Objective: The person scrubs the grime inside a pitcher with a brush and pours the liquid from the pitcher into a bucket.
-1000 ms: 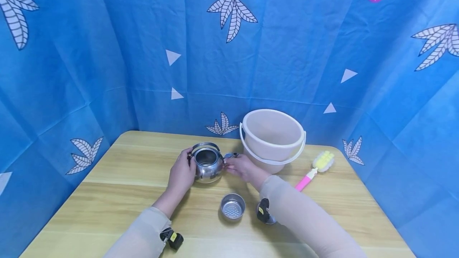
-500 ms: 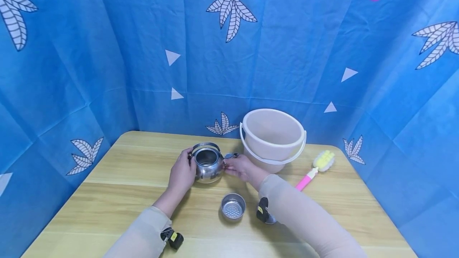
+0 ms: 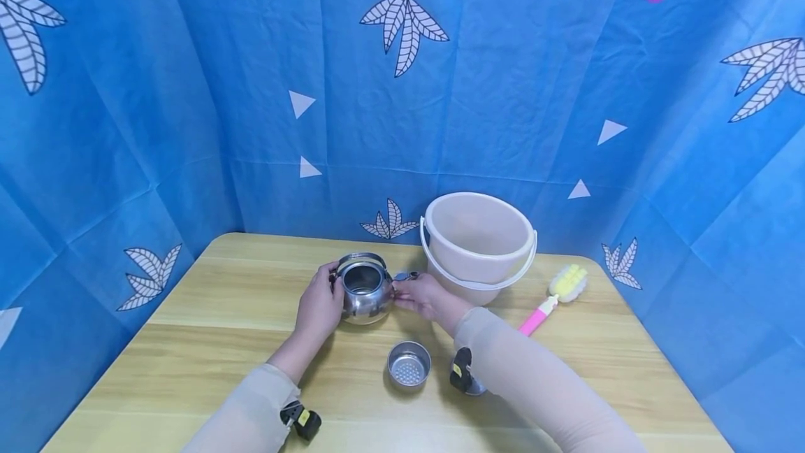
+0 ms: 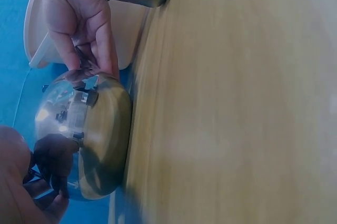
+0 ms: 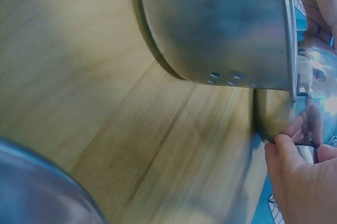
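Note:
A shiny steel teapot (image 3: 365,307) without a lid on it stands left of the bucket, its round mouth facing up. My left hand (image 3: 319,306) grips its left side, thumb on the near wall; the left wrist view shows the fingers curled at the pot's edge (image 4: 100,145). On the opposite side my right hand (image 3: 428,296) pinches the spout, which is mostly hidden by the fingers. In the right wrist view thumb and fingers (image 5: 303,174) close round it. Nearer to me sits a steel strainer cup (image 3: 409,365) with a perforated bottom, apart from both hands.
A white bucket (image 3: 478,264) with its handle down stands behind my right hand. To its right lies a sponge bottle brush (image 3: 568,284) with a pink handle. A round metal piece (image 3: 476,388) is partly covered by my right forearm. Blue cloth (image 3: 377,124) hangs behind the wooden table (image 3: 207,362).

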Demonstrator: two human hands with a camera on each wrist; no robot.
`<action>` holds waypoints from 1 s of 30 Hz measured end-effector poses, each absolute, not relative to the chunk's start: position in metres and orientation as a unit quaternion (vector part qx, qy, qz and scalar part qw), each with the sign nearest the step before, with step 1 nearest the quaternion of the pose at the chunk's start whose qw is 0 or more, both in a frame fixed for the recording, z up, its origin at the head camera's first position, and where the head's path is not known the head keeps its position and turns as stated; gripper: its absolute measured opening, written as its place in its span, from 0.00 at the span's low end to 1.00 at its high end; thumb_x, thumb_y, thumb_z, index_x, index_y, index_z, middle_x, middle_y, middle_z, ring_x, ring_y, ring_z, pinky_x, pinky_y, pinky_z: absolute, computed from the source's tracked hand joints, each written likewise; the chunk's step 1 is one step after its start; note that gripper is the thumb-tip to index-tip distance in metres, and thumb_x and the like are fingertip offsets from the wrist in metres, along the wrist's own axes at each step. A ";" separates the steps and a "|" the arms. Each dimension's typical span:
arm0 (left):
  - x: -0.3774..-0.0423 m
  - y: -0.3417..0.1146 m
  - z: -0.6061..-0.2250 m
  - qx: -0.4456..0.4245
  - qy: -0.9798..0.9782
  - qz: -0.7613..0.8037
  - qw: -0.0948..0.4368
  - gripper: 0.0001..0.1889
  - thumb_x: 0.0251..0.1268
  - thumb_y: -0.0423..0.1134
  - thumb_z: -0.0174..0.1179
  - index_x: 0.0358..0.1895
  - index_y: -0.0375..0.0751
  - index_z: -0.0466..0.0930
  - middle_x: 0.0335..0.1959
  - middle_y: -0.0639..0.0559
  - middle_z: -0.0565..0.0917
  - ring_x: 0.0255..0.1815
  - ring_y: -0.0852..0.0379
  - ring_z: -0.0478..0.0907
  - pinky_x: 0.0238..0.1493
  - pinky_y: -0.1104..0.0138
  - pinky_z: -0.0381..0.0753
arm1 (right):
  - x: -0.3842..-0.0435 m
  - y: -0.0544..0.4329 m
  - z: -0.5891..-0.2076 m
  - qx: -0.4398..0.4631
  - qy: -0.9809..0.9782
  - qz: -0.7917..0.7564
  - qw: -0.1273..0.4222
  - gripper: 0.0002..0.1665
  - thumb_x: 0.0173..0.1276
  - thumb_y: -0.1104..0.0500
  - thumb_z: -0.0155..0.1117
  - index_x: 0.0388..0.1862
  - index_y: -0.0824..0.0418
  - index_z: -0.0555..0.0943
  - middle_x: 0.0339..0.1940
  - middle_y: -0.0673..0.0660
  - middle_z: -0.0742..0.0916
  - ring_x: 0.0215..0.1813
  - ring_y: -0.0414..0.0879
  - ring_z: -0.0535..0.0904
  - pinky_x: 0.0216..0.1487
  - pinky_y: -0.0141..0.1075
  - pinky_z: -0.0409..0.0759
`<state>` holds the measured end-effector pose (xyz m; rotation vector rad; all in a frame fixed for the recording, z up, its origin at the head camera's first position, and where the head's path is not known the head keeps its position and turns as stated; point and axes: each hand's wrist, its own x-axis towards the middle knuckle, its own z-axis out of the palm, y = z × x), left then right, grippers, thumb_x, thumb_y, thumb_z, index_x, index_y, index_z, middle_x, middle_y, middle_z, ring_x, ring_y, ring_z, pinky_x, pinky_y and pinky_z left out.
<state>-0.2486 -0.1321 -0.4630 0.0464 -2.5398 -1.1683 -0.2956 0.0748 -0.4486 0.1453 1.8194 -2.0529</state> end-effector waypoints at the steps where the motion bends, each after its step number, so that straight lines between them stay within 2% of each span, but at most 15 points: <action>1: -0.249 -0.132 -0.464 0.015 -0.895 -0.411 0.172 0.22 0.78 0.38 0.50 0.69 0.34 0.68 0.61 0.32 0.78 0.60 0.36 0.77 0.61 0.46 0.77 | -0.296 0.075 -0.449 0.051 0.651 -0.732 0.196 0.16 0.71 0.72 0.58 0.55 0.79 0.73 0.40 0.64 0.85 0.45 0.53 0.84 0.61 0.47 0.81; 10: -0.245 -0.132 -0.465 0.004 -0.892 -0.413 0.185 0.21 0.77 0.37 0.52 0.68 0.33 0.69 0.62 0.32 0.78 0.60 0.36 0.77 0.62 0.46 0.76 | -0.296 0.076 -0.450 0.055 0.653 -0.730 0.196 0.15 0.70 0.73 0.59 0.54 0.79 0.74 0.39 0.65 0.85 0.43 0.53 0.85 0.60 0.46 0.81; 22: -0.243 -0.131 -0.462 0.003 -0.892 -0.411 0.189 0.21 0.76 0.38 0.51 0.68 0.34 0.69 0.61 0.33 0.78 0.59 0.37 0.78 0.60 0.46 0.78 | -0.292 0.078 -0.443 0.058 0.654 -0.728 0.199 0.18 0.70 0.73 0.58 0.57 0.80 0.72 0.44 0.68 0.85 0.53 0.60 0.83 0.61 0.47 0.80; 30: -0.241 -0.131 -0.458 0.000 -0.888 -0.421 0.187 0.22 0.77 0.38 0.51 0.68 0.34 0.69 0.60 0.33 0.79 0.58 0.37 0.79 0.59 0.46 0.79 | -0.291 0.080 -0.440 0.058 0.652 -0.730 0.195 0.18 0.70 0.73 0.58 0.56 0.79 0.72 0.42 0.67 0.84 0.50 0.58 0.83 0.61 0.47 0.81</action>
